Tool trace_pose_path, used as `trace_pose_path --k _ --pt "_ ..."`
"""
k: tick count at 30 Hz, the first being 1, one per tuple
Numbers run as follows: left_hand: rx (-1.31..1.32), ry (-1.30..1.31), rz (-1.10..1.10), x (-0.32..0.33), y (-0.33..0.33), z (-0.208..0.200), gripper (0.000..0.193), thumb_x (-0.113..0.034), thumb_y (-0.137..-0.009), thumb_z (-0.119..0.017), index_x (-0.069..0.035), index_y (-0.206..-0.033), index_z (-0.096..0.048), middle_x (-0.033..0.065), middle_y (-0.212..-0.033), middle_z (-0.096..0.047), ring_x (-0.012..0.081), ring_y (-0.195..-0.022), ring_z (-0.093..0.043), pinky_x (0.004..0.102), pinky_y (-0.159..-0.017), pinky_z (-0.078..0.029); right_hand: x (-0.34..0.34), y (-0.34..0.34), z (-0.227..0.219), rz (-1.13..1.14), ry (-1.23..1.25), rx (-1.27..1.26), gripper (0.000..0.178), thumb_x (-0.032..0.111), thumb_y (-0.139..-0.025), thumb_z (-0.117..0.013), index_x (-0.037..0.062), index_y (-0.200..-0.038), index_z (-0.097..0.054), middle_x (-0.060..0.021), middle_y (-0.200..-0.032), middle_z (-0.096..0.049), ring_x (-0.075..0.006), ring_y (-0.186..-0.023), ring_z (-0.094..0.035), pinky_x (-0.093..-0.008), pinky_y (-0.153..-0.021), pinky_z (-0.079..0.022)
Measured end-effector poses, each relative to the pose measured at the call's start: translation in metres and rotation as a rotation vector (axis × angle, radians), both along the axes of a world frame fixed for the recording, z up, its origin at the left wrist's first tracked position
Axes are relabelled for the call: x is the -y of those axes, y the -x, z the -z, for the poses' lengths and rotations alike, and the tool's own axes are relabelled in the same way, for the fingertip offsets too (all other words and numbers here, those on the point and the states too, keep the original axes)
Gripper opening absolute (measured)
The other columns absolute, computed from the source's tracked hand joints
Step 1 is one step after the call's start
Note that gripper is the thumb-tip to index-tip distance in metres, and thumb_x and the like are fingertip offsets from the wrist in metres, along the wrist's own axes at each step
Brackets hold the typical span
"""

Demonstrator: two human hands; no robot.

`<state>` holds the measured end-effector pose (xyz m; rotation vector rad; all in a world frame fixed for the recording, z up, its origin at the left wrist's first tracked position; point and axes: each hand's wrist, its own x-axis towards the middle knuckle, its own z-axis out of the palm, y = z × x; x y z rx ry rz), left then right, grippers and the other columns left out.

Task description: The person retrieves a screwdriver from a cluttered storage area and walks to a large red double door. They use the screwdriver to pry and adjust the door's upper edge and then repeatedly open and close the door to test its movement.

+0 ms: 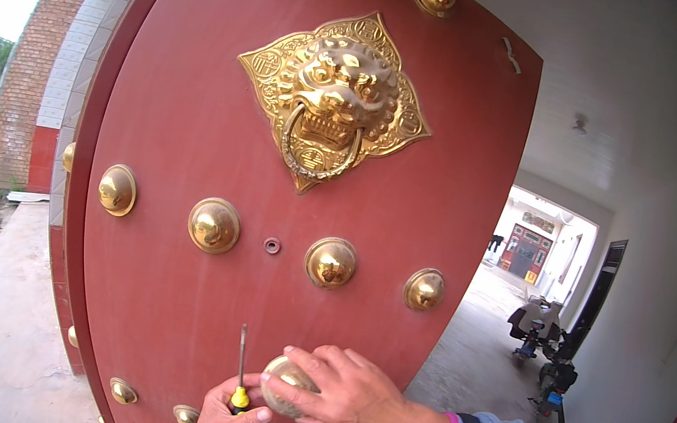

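Observation:
Low in front of the red door [162, 289], my left hand [215, 421] is closed round a screwdriver [240, 397] with a yellow and black handle, its thin shaft pointing up. Just to the right, my right hand [369, 400] grips a brass-coloured domed door stud [290, 384], fingers over its top and side. My left fingertips reach the stud's left edge; whether they press on it I cannot tell. Above both hands, a small round fitting [272, 246] shows in the door between one domed stud [214, 226] and another stud [330, 263].
A gold lion-head knocker [337, 89] with a ring is mounted higher on the door. Rows of similar studs cross the panel. Beyond its right edge, a passage holds a parked motorbike [538, 324]. A brick wall [45, 51] and a concrete path [13, 308] lie at left.

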<state>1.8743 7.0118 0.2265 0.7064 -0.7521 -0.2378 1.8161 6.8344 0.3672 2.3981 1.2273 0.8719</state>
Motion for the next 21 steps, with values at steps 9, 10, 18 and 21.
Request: trace_pose_path --k 9,10,18,21 --pt "-0.236 0.137 -0.111 0.022 0.006 0.003 0.023 0.002 -0.085 -0.065 -0.003 -0.104 -0.052 0.0062 -0.076 -0.059 0.0094 -0.037 -0.043 0.0211 -0.034 -0.035 0.085 -0.042 -0.099 -0.173 -0.051 0.351 0.045 0.025 -0.073 -0.077 0.0044 -0.112 -0.065 -0.0143 -0.115 -0.062 -0.0289 -0.102 -0.060 -0.0407 -0.082 -0.050" --pt "-0.230 0.139 -0.102 0.026 0.005 0.004 0.023 0.002 -0.085 -0.065 -0.003 -0.104 -0.052 0.0069 -0.077 -0.060 0.0095 -0.037 -0.043 0.0211 -0.034 -0.035 0.104 -0.048 -0.123 -0.141 -0.232 0.436 0.031 0.014 -0.078 -0.074 0.0015 -0.104 -0.066 -0.0137 -0.105 -0.063 -0.0265 -0.095 -0.062 -0.0349 -0.077 -0.052" --pt "-0.172 0.066 -0.156 0.035 0.003 0.004 0.024 -0.001 -0.085 -0.066 -0.002 -0.105 -0.053 0.0072 -0.076 -0.060 0.0080 -0.037 -0.043 0.0199 -0.034 -0.035 0.215 -0.102 -0.282 0.181 -0.604 0.692 0.049 0.034 -0.097 -0.048 0.0075 -0.138 -0.045 -0.0140 -0.145 -0.042 -0.0303 -0.134 -0.039 -0.0400 -0.107 -0.034" --pt "-0.095 -0.014 -0.211 0.022 -0.003 -0.003 0.029 -0.002 -0.086 -0.064 0.000 -0.112 -0.052 0.0017 -0.073 -0.056 0.0048 -0.039 -0.043 0.0160 -0.035 -0.035 0.216 -0.126 -0.317 0.267 -0.598 0.730 0.055 0.041 -0.099 -0.041 0.0099 -0.144 -0.037 -0.0103 -0.151 -0.034 -0.0291 -0.139 -0.031 -0.0462 -0.110 -0.029"
